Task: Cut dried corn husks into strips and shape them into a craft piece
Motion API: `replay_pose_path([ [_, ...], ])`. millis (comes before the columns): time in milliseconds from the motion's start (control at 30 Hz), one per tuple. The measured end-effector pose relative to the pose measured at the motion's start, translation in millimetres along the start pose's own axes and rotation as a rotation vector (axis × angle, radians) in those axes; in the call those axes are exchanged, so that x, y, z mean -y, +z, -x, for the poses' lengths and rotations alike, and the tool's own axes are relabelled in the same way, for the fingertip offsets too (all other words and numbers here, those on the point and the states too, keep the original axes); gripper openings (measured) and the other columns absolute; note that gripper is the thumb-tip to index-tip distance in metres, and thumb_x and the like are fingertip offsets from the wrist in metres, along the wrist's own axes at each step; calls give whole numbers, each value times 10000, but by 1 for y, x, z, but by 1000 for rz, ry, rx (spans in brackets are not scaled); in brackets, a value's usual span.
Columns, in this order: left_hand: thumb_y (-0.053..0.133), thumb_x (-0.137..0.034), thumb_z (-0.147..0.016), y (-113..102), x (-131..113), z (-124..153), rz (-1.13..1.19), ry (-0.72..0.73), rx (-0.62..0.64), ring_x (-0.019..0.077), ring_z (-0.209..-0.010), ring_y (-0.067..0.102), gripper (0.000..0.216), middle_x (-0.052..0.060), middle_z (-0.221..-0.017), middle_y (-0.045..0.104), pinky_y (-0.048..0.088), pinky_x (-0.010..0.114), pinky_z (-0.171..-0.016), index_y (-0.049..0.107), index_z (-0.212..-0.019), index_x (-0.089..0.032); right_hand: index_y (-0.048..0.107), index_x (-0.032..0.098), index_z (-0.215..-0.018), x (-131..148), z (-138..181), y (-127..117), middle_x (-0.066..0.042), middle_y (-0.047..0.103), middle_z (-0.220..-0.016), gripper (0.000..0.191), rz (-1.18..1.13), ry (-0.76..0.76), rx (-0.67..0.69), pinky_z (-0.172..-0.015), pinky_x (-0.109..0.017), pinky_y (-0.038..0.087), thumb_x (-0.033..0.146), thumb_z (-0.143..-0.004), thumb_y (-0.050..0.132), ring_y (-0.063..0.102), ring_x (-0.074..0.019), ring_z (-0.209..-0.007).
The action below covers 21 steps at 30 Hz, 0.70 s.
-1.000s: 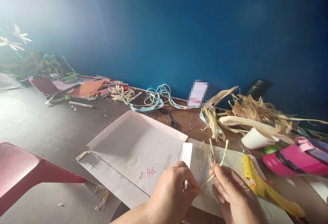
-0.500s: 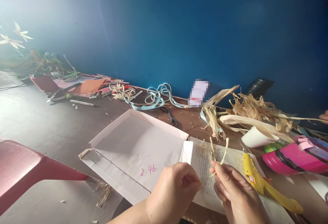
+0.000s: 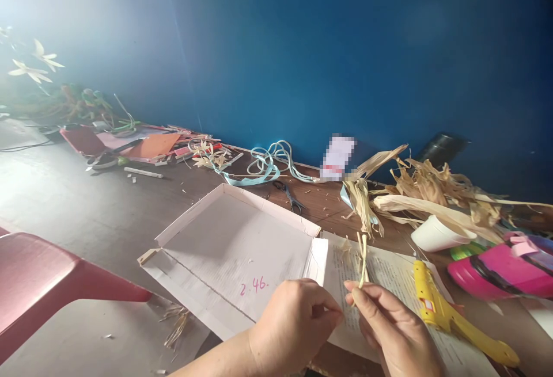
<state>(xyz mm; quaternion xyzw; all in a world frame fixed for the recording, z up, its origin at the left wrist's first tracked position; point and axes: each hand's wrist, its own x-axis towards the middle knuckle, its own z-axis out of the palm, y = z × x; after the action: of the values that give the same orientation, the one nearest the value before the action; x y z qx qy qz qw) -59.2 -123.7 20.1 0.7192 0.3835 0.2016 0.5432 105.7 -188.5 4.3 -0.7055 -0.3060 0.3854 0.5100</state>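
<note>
My right hand [image 3: 386,322] pinches a thin pale corn husk strip [image 3: 363,262] between thumb and forefinger, its upper end pointing up and away from me. Just left of it, my left hand [image 3: 296,319] is closed with the fingertips together; whatever lies in that pinch is too small to make out. Both hands are above a printed sheet [image 3: 400,276] and the near edge of an open white cardboard box lid [image 3: 224,250] marked "2.46.". A yellow glue gun [image 3: 449,313] lies on the sheet to the right of my right hand.
Dried corn husks [image 3: 436,193], a tipped white cup [image 3: 438,233] and a pink bottle [image 3: 496,267] lie at the right. Dark scissors [image 3: 290,195] and light blue cord [image 3: 270,164] are behind the lid. A red chair [image 3: 52,285] juts in at left.
My right hand has shifted slightly left, nearer my left hand, and the strip now stands straighter. The whole view has shifted a little. A hand at the far right edge is gone from view.
</note>
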Motion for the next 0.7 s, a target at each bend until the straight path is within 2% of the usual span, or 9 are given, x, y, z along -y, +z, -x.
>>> replay_pose_path([
  [100, 573, -279, -809, 0, 0, -1, 10, -10, -2, 132, -702, 560, 208, 18, -737, 656, 388, 224, -655, 754, -771, -183, 809, 267, -830, 3, 0, -1, -44, 750, -794, 367, 66, -75, -14, -623, -236, 491, 594, -664, 788, 620, -192, -721],
  [167, 578, -281, -798, 1, 0, -2, 27, -17, -8, 131, -703, 561, 208, 22, -746, 661, 390, 222, -650, 755, -774, -176, 815, 269, -818, 5, 0, -2, -52, 755, -807, 362, 77, -103, -24, -681, -250, 510, 590, -652, 794, 649, -225, -793],
  [267, 605, -318, -777, 0, 3, -4, 89, -102, 35, 124, -660, 533, 219, 20, -724, 656, 372, 220, -599, 756, -798, -161, 808, 245, -849, 6, -1, -2, -34, 699, -693, 408, 51, -68, -30, -504, -245, 441, 601, -650, 791, 549, -161, -568],
  [333, 641, -362, -758, -3, 5, -7, 153, -185, 104, 114, -618, 500, 252, 15, -702, 652, 351, 222, -568, 759, -832, -151, 792, 224, -880, 7, -3, -3, 3, 596, -565, 432, 13, -51, -28, -438, -240, 360, 599, -666, 786, 432, -120, -472],
  [400, 683, -396, -738, -8, 8, -11, 225, -229, 176, 102, -592, 472, 288, 14, -698, 658, 336, 224, -560, 765, -848, -143, 774, 207, -887, 10, -5, -5, 24, 534, -523, 425, -38, -61, -30, -440, -242, 334, 575, -675, 795, 392, -109, -461],
  [567, 742, -458, -724, -19, 16, -18, 504, -244, 334, 69, -541, 408, 363, 22, -687, 672, 309, 220, -547, 780, -877, -132, 747, 184, -854, 16, -10, -8, 23, 518, -516, 402, -116, -46, -34, -443, -255, 301, 524, -657, 833, 370, -107, -467],
  [700, 774, -449, -716, -21, 23, -20, 709, -290, 409, 89, -608, 558, 358, 45, -721, 697, 413, 214, -615, 767, -864, -124, 729, 189, -868, 13, -14, -6, 51, 460, -485, 356, -164, -20, -9, -467, -232, 280, 496, -711, 819, 345, -81, -465],
])
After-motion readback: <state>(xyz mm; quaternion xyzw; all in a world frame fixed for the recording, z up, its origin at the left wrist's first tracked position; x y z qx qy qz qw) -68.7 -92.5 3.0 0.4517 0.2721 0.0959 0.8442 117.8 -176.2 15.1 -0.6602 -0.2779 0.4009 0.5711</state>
